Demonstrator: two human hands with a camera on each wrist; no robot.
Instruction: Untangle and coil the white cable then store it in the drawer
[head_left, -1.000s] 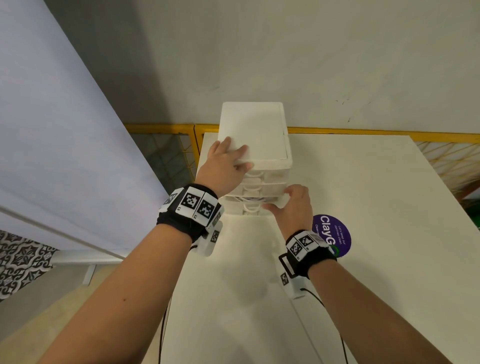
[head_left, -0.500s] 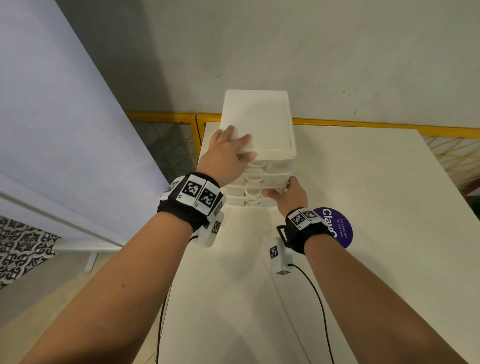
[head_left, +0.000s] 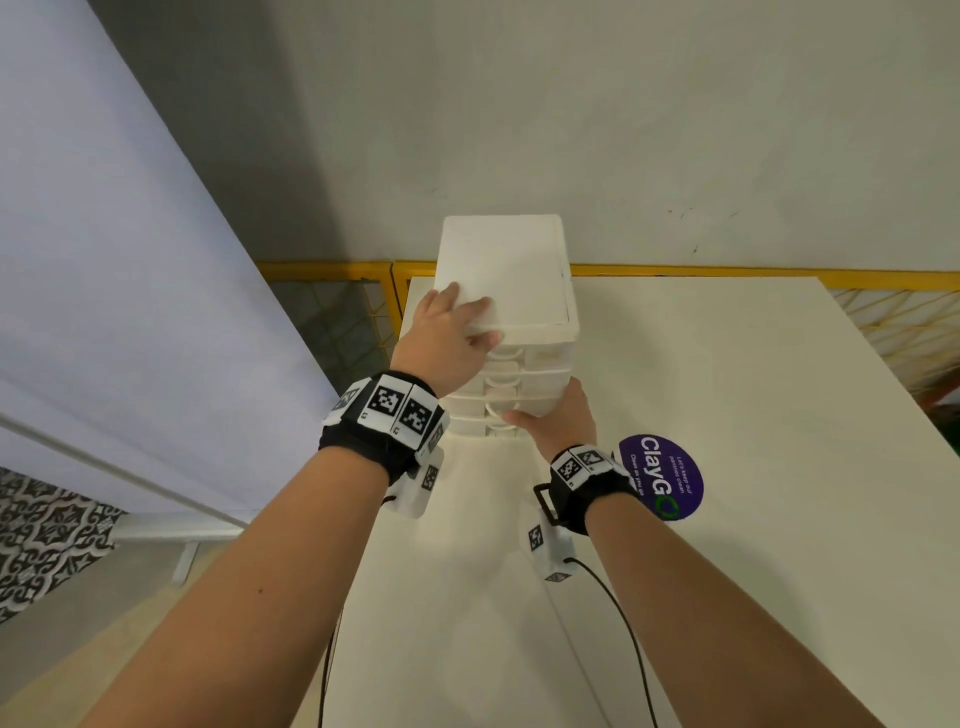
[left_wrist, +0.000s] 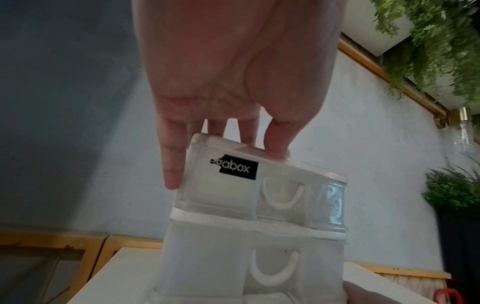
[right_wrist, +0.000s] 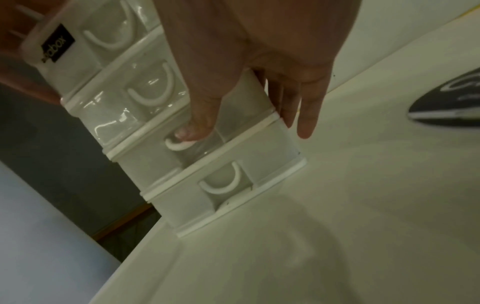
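Note:
A white plastic drawer unit (head_left: 509, 270) with several stacked drawers stands at the far left of the white table (head_left: 753, 415). My left hand (head_left: 452, 322) lies on its top near the front left corner, fingers straight on the lid (left_wrist: 262, 148) and the thumb at the front edge. My right hand (head_left: 556, 415) is at the third drawer from the top. Its thumb (right_wrist: 197, 127) presses the curved handle (right_wrist: 176, 145) and its fingers run straight along the unit's right side. All the drawers sit flush. The white cable is not in sight.
A round purple ClayGo sticker (head_left: 662, 475) lies on the table just right of my right wrist. A yellow railing (head_left: 332, 270) runs behind the table, a pale panel (head_left: 130, 312) stands to the left, and a grey wall is close behind the unit.
My right hand has moved forward and the third drawer, which stuck out a little, now sits flush with the others. My left hand stays on the lid.

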